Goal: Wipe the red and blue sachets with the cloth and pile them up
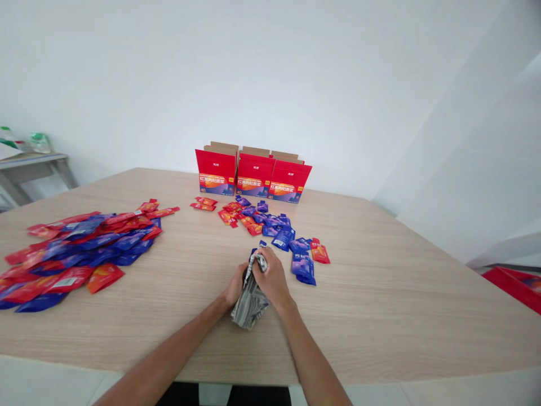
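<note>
Both my hands meet at the middle of the wooden table (380, 293). My left hand (235, 288) and my right hand (273, 277) are closed around a stack of sachets (250, 304) held on edge, their silver backs showing. Just beyond my fingers lie loose blue and red sachets (302, 264), and more are scattered further back (253, 217). Behind those stand three open red boxes (252, 173) in a row near the far edge.
A large heap of red and blue sachets (76, 248) covers the left of the table. A red box (518, 285) lies off the table's right side. A grey side table (29, 166) with items stands at far left by the wall.
</note>
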Demonstrator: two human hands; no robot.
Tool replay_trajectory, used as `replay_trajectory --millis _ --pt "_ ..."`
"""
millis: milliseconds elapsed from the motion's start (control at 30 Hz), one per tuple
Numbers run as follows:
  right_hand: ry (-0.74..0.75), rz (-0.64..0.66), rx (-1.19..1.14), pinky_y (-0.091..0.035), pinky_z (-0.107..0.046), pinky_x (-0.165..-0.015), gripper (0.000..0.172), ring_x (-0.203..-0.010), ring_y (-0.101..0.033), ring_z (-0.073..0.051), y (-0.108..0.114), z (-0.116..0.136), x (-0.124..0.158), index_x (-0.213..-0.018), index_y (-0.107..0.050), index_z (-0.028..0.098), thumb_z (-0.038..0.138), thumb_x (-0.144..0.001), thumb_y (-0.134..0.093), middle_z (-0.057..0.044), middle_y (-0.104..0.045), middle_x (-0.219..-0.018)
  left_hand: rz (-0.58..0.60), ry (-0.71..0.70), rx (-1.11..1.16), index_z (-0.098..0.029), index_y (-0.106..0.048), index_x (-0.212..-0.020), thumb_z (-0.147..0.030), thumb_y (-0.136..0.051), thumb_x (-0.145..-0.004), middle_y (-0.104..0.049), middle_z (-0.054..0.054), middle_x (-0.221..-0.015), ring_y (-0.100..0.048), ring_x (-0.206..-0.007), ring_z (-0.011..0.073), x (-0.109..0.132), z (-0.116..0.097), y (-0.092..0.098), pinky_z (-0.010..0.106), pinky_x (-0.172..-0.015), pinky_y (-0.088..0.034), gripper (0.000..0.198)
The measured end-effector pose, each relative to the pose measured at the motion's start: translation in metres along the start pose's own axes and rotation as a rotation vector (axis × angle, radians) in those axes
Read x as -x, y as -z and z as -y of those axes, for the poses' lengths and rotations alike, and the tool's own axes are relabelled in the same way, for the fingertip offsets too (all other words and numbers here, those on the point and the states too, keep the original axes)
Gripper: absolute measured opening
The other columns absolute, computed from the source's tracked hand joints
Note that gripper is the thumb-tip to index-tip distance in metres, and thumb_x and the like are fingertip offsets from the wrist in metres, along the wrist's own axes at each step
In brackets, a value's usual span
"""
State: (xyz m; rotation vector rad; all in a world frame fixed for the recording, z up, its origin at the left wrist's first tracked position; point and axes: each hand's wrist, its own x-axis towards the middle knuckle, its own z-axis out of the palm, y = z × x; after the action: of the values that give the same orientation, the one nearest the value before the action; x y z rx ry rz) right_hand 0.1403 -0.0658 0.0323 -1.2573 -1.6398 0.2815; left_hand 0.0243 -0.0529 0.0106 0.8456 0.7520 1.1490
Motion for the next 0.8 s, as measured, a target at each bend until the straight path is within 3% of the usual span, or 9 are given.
replay_trajectory --millis 67,133,233,367,433,500,633,800 --pt "-0.005 -0.058 -0.005 -0.045 -0.031 -0.081 0.008 -0.088 -0.059 -0.020 0.001 -0.002 -0.001 -0.089 -0.057 0.022 0.017 -0.087 -0.051 -0.004 -0.061 -0.091 0.049 0.058 -0.002 -0.019 -0.073 -0.076 -0.037 -0.065 -0.074 -0.074 0.005 -0.081 -0.064 -0.096 0.0285 0.001 -0.001 -0.002 0.038 -0.094 -0.047 0.020" --pt "0.003 -0.032 -0.010 -0.045 -0.031 -0.081 0.008 -0.087 -0.058 -0.020 0.003 -0.002 -0.001 -0.089 -0.057 0.022 0.017 -0.087 -0.051 -0.004 -0.061 -0.090 0.052 0.072 0.011 -0.018 -0.073 -0.077 -0.040 -0.065 -0.074 -0.074 0.005 -0.080 -0.064 -0.095 0.0280 -0.001 0.002 -0.001 0.037 -0.095 -0.047 0.024" --pt "0.033 0.140 -0.016 -0.045 -0.029 -0.079 0.011 -0.085 -0.059 -0.018 0.004 0.001 0.000 -0.088 -0.059 0.021 0.014 -0.083 -0.053 -0.003 -0.061 -0.090 0.008 0.052 0.081 -0.015 -0.073 -0.078 -0.042 -0.067 -0.072 -0.073 0.005 -0.079 -0.065 -0.093 0.0253 -0.008 0.008 0.004 0.035 -0.097 -0.045 0.028" --pt "0.092 0.329 -0.020 -0.044 -0.027 -0.076 0.014 -0.081 -0.059 -0.016 0.002 0.007 0.004 -0.086 -0.060 0.022 0.011 -0.079 -0.054 0.000 -0.062 -0.088 -0.007 0.105 0.247 -0.015 -0.068 -0.078 -0.043 -0.071 -0.071 -0.070 0.004 -0.074 -0.067 -0.085 0.0234 -0.017 0.009 0.009 0.033 -0.087 -0.051 0.029" --pt "0.096 0.302 -0.021 -0.043 -0.026 -0.074 0.013 -0.079 -0.058 -0.016 0.001 0.011 0.004 -0.085 -0.058 0.022 0.011 -0.080 -0.054 0.000 -0.061 -0.086 0.001 0.076 0.279 -0.016 -0.069 -0.091 -0.036 -0.078 -0.069 -0.071 0.002 -0.076 -0.068 -0.079 0.0196 -0.021 0.005 0.012 0.029 -0.080 -0.052 0.031" --pt "0.080 0.195 -0.037 -0.042 -0.027 -0.073 0.009 -0.079 -0.057 -0.017 0.002 0.015 0.004 -0.085 -0.056 0.022 0.014 -0.083 -0.052 0.000 -0.059 -0.083 0.008 0.031 0.280 -0.018 -0.067 -0.104 -0.029 -0.083 -0.066 -0.071 -0.001 -0.080 -0.067 -0.074 0.0155 -0.025 0.000 0.016 0.026 -0.075 -0.051 0.043" --pt "0.064 -0.035 -0.110 -0.042 -0.028 -0.071 0.006 -0.077 -0.054 -0.017 0.008 0.020 0.001 -0.083 -0.053 0.021 0.018 -0.086 -0.049 -0.001 -0.056 -0.081 -0.011 -0.016 0.214 -0.017 -0.066 -0.104 -0.026 -0.090 -0.060 -0.071 -0.002 -0.078 -0.063 -0.064 0.0108 -0.032 -0.003 0.024 0.022 -0.065 -0.048 0.051" --pt "0.134 0.060 -0.114 -0.044 -0.028 -0.076 0.008 -0.083 -0.056 -0.018 0.007 0.018 0.002 -0.086 -0.054 0.021 0.016 -0.083 -0.049 -0.002 -0.058 -0.086 -0.056 -0.014 0.229 -0.017 -0.067 -0.104 -0.028 -0.086 -0.067 -0.074 0.001 -0.088 -0.066 -0.072 0.0131 -0.034 -0.002 0.028 0.024 -0.072 -0.052 0.044"
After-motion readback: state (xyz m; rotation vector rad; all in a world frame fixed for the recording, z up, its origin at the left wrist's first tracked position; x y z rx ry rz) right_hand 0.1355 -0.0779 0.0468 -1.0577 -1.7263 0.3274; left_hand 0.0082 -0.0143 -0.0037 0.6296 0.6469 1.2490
